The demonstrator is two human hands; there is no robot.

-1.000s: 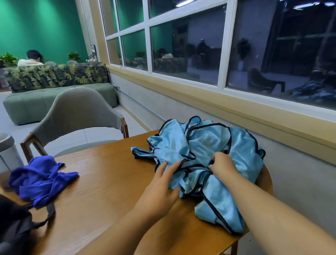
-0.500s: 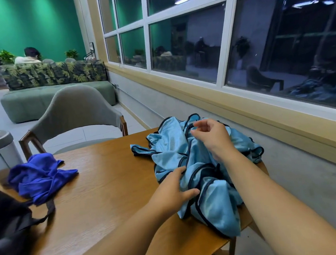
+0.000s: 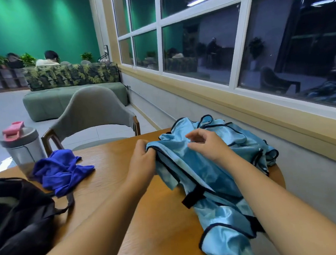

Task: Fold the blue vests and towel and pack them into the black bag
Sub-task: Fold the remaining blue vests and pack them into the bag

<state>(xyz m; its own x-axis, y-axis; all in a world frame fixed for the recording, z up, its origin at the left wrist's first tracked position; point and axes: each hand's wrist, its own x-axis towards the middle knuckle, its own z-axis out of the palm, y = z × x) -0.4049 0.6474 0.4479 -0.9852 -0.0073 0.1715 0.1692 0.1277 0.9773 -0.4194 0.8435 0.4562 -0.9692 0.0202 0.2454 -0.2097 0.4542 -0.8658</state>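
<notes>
**Both hands at the heap of light blue vests**

Left hand (image 3: 143,159) stretched forward from a bare forearm, fingers curled down over the near left edge of the heap of shiny light blue vests with black piping (image 3: 213,176), gripping a fold of the fabric. Right hand (image 3: 206,146) raised just above the middle of the same heap, wrist bent, fingers loosely curled with thumb and forefinger drawn towards each other; cannot tell whether any cloth is pinched between them. Hands near each other, left slightly lower and nearer the table edge.

Vests crumpled and unfolded on the right part of the round wooden table (image 3: 114,171), one end hanging over the near rim. Crumpled deep blue towel (image 3: 62,172) lying well apart to the left, touching the open black fabric bag (image 3: 19,217) at the near left corner. Grey shaker bottle with pink lid clip (image 3: 22,147) standing just behind the towel. Grey upholstered chair (image 3: 93,113) at the far side of the table.
</notes>
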